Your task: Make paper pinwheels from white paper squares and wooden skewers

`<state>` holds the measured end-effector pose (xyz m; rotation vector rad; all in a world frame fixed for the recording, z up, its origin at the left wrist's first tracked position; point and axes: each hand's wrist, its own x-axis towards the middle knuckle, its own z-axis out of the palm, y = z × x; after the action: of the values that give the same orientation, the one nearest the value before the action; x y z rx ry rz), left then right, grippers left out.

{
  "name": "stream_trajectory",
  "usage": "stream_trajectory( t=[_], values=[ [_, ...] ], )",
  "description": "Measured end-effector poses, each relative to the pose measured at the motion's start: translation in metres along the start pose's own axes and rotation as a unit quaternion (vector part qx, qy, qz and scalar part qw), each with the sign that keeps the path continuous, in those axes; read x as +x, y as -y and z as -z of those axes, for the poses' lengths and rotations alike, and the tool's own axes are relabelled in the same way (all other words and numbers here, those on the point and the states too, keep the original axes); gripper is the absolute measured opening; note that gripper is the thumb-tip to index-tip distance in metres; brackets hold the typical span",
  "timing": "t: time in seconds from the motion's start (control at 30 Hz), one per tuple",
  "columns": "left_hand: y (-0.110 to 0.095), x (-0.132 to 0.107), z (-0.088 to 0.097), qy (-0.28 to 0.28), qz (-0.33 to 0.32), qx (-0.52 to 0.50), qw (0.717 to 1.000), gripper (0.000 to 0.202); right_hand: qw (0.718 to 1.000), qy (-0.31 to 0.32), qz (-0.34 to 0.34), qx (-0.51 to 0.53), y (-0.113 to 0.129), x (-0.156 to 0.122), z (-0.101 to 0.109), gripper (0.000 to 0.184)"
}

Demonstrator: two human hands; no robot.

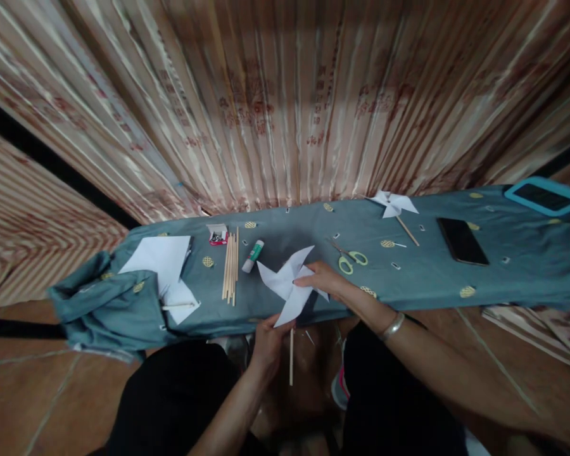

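Note:
A white paper pinwheel (289, 285) is between my hands at the table's near edge, its wooden stick (291, 364) pointing down toward the floor. My left hand (268, 345) is closed around the upper stick just under the paper blades, its fingers partly hidden. At the pinwheel's centre, my right hand (319, 278) pinches the folded paper from the right. Beyond it on the cloth lie yellow-green scissors (352, 259), and a glue stick (253, 256) is left of the blades. Several loose wooden sticks (230, 269) lie beside a small red-and-white box of pins (217, 234).
Paper sheets (159, 256) lie at the left, with another stick-mounted pinwheel (178, 303) by bunched cloth (109, 304). Toward the right are a third pinwheel (393, 204), a black phone (462, 240) and a blue-framed device (548, 195). A patterned curtain (285, 114) hangs behind the table.

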<state>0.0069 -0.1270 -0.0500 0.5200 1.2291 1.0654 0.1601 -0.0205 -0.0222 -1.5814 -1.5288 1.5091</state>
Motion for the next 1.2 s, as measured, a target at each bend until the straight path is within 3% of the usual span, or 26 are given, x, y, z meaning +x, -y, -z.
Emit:
stream_trajectory(
  t=[0.2,0.53,0.77,1.2],
  values=[
    [0.022,-0.014,0.0,-0.046,0.052,-0.111,0.991,0.033,0.977,0.066,-0.012,-0.205,0.017,0.017,-0.01,0.007],
    [0.034,-0.014,-0.006,-0.032,0.063,-0.185,0.98,0.036,0.879,0.108,0.02,-0.464,0.034,0.008,-0.012,0.017],
    [0.04,-0.012,-0.009,-0.045,0.078,-0.21,0.974,0.045,0.849,0.13,0.034,-0.511,0.042,0.006,-0.008,0.022],
    [0.04,-0.011,-0.01,-0.041,0.108,-0.229,0.966,0.04,0.85,0.169,0.0,-0.499,0.041,0.022,0.001,0.024]
  ],
)
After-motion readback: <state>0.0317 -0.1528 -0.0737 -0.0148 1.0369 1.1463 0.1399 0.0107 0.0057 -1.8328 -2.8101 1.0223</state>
